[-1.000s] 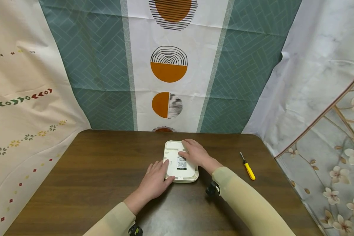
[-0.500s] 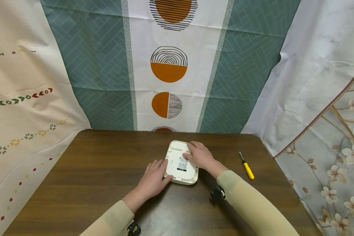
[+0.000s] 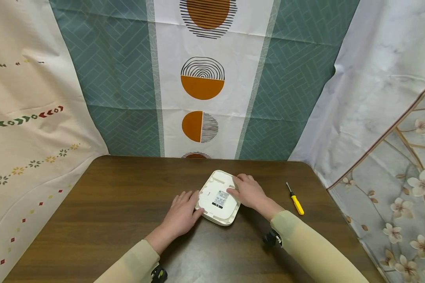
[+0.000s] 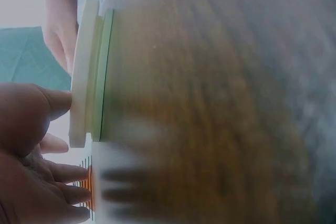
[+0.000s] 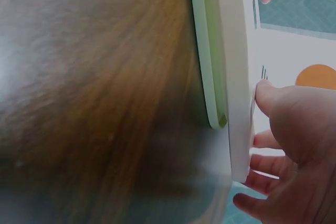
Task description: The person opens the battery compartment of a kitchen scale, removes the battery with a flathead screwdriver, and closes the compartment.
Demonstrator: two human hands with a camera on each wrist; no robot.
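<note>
A flat white rounded-rectangular device point(image 3: 212, 196) lies on the table with a printed label on its upper face. The wrist views show a thinner pale green layer point(image 4: 105, 72) beneath its white body. My left hand point(image 3: 180, 214) touches the device's left corner, its thumb against the near side and its other fingers extended past the edge. On the opposite side, my right hand point(image 3: 249, 192) rests its thumb on the upper face, with fingertips touching near the far right edge point(image 5: 239, 156). Neither hand's fingers are plainly curled round it.
A yellow-handled screwdriver point(image 3: 296, 203) lies to the right on the brown wooden table point(image 3: 127, 188). A patterned cloth point(image 3: 127, 98) hangs behind the table, with pale printed cloths on both sides. A dark wrist device point(image 3: 272, 237) sits below the right sleeve.
The device has turned clockwise, its far end swinging right and its near end shifting slightly toward me. My right hand has moved right and nearer with it; my left hand has shifted slightly left.
</note>
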